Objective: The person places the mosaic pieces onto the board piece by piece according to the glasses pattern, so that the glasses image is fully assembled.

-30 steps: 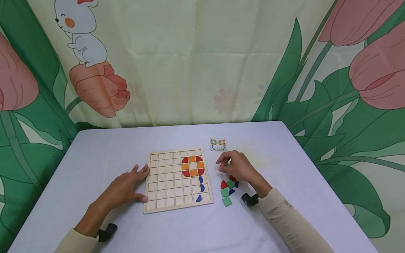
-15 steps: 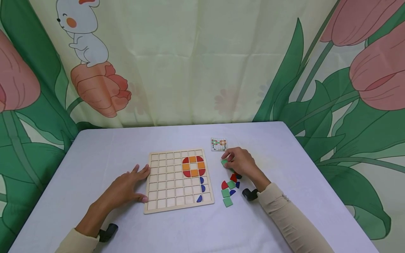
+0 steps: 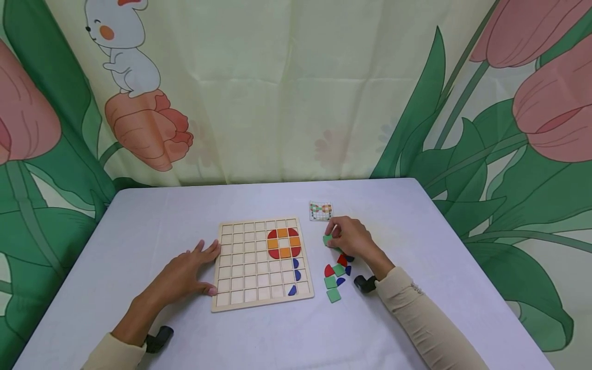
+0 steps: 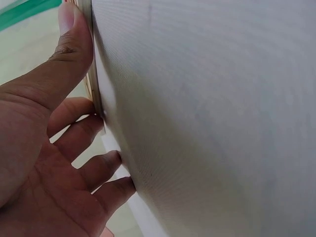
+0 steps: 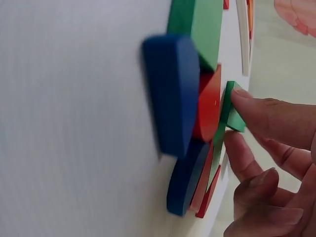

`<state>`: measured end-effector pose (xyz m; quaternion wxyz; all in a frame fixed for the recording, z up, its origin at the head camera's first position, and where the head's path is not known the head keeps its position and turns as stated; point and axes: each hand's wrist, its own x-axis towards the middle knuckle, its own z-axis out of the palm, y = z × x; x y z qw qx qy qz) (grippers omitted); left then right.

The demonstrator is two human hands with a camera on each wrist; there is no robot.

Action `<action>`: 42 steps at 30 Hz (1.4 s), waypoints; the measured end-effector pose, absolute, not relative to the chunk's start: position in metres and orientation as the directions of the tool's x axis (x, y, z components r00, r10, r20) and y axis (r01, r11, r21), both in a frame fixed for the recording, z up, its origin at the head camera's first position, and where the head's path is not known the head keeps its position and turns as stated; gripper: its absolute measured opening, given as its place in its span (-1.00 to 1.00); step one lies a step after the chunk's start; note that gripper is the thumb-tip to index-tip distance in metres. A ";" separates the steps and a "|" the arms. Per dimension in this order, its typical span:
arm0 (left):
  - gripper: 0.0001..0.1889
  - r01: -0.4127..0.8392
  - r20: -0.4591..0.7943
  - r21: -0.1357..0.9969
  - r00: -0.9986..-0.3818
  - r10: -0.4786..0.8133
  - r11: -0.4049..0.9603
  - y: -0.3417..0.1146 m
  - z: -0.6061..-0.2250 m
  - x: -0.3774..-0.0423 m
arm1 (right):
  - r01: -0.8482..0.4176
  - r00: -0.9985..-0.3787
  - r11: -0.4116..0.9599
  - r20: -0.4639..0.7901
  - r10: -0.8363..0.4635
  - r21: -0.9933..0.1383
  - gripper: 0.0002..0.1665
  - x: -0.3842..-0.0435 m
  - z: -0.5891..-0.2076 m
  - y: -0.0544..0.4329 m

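White tablecloth: flat, straight-edged green tile pinched in right fingers; left fingers spread against pale gridded board.

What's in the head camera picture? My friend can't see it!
A person's right hand pinches a green piece to the right of a wooden grid board, while the left hand touches the board's left edge. A red-and-orange ring sits at the board's upper right, with three blue pieces below it. More colorful pieces lie near the right hand.
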<state>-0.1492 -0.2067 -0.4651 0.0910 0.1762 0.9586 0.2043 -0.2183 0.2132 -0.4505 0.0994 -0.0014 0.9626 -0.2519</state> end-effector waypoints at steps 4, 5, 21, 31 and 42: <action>0.21 0.295 -0.106 0.428 -0.922 0.371 0.855 -0.207 -0.465 -0.149 | 0.023 -0.982 0.859 -0.174 -0.078 -0.511 -0.79 -0.216 -0.449 0.208; 0.21 0.294 -0.108 0.428 -0.922 0.371 0.855 -0.207 -0.465 -0.149 | 0.012 -0.982 0.854 -0.166 -0.087 -0.519 -0.79 -0.215 -0.448 0.206; 0.20 0.303 -0.096 0.425 -0.922 0.375 0.853 -0.207 -0.463 -0.149 | -0.151 -0.970 0.776 -0.059 -0.236 -0.612 -0.75 -0.206 -0.429 0.170; 0.20 0.309 -0.090 0.424 -0.921 0.379 0.851 -0.207 -0.465 -0.149 | -0.205 -0.954 0.752 -0.043 -0.296 -0.626 -0.75 -0.203 -0.423 0.144; 0.20 0.297 -0.100 0.426 -0.923 0.371 0.854 -0.207 -0.465 -0.149 | -0.227 -0.936 0.728 -0.062 -0.346 -0.647 -0.77 -0.205 -0.418 0.121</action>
